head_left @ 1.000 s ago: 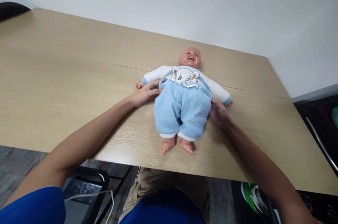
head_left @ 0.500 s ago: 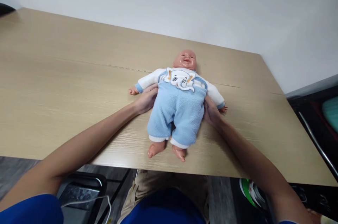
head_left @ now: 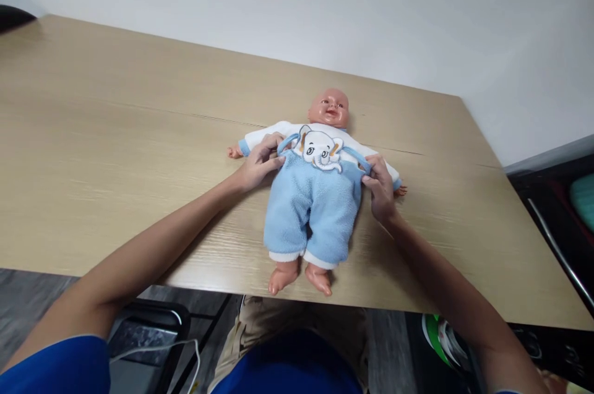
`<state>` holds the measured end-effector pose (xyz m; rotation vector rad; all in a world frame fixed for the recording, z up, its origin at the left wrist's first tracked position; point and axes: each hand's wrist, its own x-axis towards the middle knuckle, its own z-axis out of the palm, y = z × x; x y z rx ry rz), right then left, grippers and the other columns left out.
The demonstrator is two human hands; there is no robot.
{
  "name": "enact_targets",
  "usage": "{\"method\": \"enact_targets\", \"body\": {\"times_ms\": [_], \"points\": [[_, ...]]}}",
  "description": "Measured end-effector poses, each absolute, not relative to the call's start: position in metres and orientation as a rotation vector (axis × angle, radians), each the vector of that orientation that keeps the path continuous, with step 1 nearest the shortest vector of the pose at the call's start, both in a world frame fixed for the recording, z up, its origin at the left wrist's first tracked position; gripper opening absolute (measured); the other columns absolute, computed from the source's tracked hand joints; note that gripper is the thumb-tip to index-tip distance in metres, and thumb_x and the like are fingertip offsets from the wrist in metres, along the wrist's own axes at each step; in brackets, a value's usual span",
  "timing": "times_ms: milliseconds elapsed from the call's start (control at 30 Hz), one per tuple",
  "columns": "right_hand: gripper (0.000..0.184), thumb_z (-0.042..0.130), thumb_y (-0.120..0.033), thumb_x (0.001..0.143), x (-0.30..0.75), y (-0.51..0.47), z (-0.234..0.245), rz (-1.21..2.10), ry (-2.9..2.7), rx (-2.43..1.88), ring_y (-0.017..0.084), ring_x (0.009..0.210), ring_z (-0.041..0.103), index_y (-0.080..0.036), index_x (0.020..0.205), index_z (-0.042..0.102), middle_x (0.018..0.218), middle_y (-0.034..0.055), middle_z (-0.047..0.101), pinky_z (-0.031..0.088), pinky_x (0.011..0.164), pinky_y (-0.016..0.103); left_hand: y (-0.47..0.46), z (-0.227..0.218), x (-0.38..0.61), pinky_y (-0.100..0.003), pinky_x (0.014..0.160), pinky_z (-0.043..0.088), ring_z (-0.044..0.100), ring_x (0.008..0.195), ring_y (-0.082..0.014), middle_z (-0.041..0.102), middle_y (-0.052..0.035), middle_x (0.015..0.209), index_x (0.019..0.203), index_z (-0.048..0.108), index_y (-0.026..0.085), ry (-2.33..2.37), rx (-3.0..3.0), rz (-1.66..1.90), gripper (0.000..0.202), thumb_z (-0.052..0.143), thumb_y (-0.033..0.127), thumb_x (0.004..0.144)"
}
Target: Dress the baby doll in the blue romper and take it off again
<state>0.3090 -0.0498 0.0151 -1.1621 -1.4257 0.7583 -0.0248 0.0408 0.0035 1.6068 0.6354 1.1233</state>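
Note:
A baby doll (head_left: 330, 109) lies on its back, head toward the wall and bare feet toward the table's near edge. It wears a white long-sleeved top and light blue fleece overalls (head_left: 312, 196) with an elephant face on the bib. My left hand (head_left: 260, 165) pinches the overalls' left edge by the blue strap, thumb low and fingers above. Opposite it, my right hand (head_left: 381, 187) grips the right edge near the other strap. Both straps bow outward from the bib. Some fingertips are hidden by the fabric.
The wooden table (head_left: 139, 153) meets a white wall (head_left: 297, 4) behind. Below its near edge, a black chair (head_left: 139, 344) at the left holds a dark flat thing with a white cable (head_left: 158, 349). A green-and-white round object (head_left: 439, 341) is at the lower right.
Both hands have moved up from low along the doll's sides to the overalls' strap edges and taken hold of them. The doll has shifted slightly toward me, and its straps now bulge outward.

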Motion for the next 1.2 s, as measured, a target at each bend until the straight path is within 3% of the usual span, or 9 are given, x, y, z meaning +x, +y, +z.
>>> {"method": "enact_targets", "body": {"times_ms": [200, 400, 533, 633, 733, 933, 1067, 1200], "points": [[0.026, 0.074, -0.056, 0.095, 0.309, -0.025, 0.002, 0.943, -1.121, -1.246, 0.025, 0.086, 0.052, -0.033, 0.097, 0.062, 0.091, -0.0013, 0.057, 0.054, 0.084, 0.037, 0.047, 0.003, -0.018, -0.035, 0.07, 0.033, 0.039, 0.072, -0.0186, 0.051, 0.0002, 0.081, 0.094, 0.067, 0.025, 0.802, 1.423, 1.066, 0.064, 0.086, 0.085, 0.096], [0.04, 0.083, -0.066, 0.101, 0.323, -0.034, -0.009, 0.863, -1.369, -1.358, 0.023, 0.083, 0.05, -0.031, 0.093, 0.065, 0.086, -0.0026, 0.058, 0.051, 0.079, 0.035, 0.051, -0.003, -0.038, -0.038, 0.083, 0.042, 0.049, 0.084, -0.0232, 0.059, -0.0034, 0.091, 0.094, 0.071, 0.023, 0.825, 1.623, 0.867, 0.057, 0.08, 0.078, 0.102], [0.043, 0.081, -0.066, 0.105, 0.323, -0.045, -0.014, 0.844, -1.41, -1.393, 0.025, 0.095, 0.061, -0.031, 0.087, 0.066, 0.094, 0.0005, 0.068, 0.06, 0.103, 0.041, 0.051, -0.01, -0.047, -0.04, 0.098, 0.047, 0.057, 0.101, -0.0275, 0.066, -0.0051, 0.104, 0.101, 0.074, 0.021, 0.846, 1.723, 0.856, 0.046, 0.084, 0.067, 0.099], [0.033, 0.082, -0.066, 0.104, 0.314, -0.046, -0.021, 1.029, -1.191, -1.313, 0.031, 0.13, 0.071, -0.034, 0.112, 0.077, 0.126, 0.0026, 0.083, 0.059, 0.128, 0.051, 0.044, -0.02, -0.037, -0.04, 0.102, 0.051, 0.062, 0.108, -0.0279, 0.071, -0.004, 0.108, 0.105, 0.074, 0.023, 0.877, 1.578, 0.896, 0.039, 0.084, 0.06, 0.1], [0.04, 0.08, -0.066, 0.104, 0.304, -0.044, -0.025, 1.16, -0.989, -1.247, 0.031, 0.152, 0.069, -0.038, 0.131, 0.078, 0.151, 0.0017, 0.082, 0.057, 0.135, 0.057, 0.032, -0.026, -0.016, -0.04, 0.103, 0.057, 0.069, 0.117, -0.0294, 0.079, -0.0043, 0.114, 0.112, 0.072, 0.025, 0.839, 1.218, 1.018, 0.035, 0.084, 0.056, 0.1], [0.046, 0.082, -0.065, 0.099, 0.293, -0.04, -0.022, 1.169, -0.927, -1.214, 0.032, 0.145, 0.076, -0.036, 0.133, 0.077, 0.151, 0.0034, 0.083, 0.067, 0.122, 0.051, 0.019, -0.02, 0.003, -0.044, 0.104, 0.062, 0.075, 0.126, -0.033, 0.084, -0.0057, 0.117, 0.115, 0.071, 0.026, 0.774, 1.007, 1.097, 0.035, 0.088, 0.053, 0.1], [0.049, 0.077, -0.069, 0.099, 0.292, -0.038, -0.016, 1.156, -0.992, -1.202, 0.032, 0.139, 0.079, -0.036, 0.135, 0.074, 0.142, 0.0055, 0.085, 0.071, 0.109, 0.049, 0.023, -0.019, 0.0, -0.045, 0.097, 0.06, 0.075, 0.118, -0.0342, 0.083, -0.0071, 0.111, 0.11, 0.071, 0.025, 0.762, 1.03, 1.108, 0.04, 0.09, 0.059, 0.098], [0.048, 0.076, -0.066, 0.101, 0.294, -0.038, -0.011, 1.197, -1.014, -1.184, 0.033, 0.142, 0.075, -0.035, 0.138, 0.071, 0.139, 0.0085, 0.086, 0.069, 0.109, 0.047, 0.03, -0.022, -0.002, -0.044, 0.092, 0.057, 0.072, 0.105, -0.0305, 0.076, -0.0055, 0.102, 0.104, 0.07, 0.025, 0.774, 1.052, 1.13, 0.043, 0.09, 0.062, 0.096]]}}
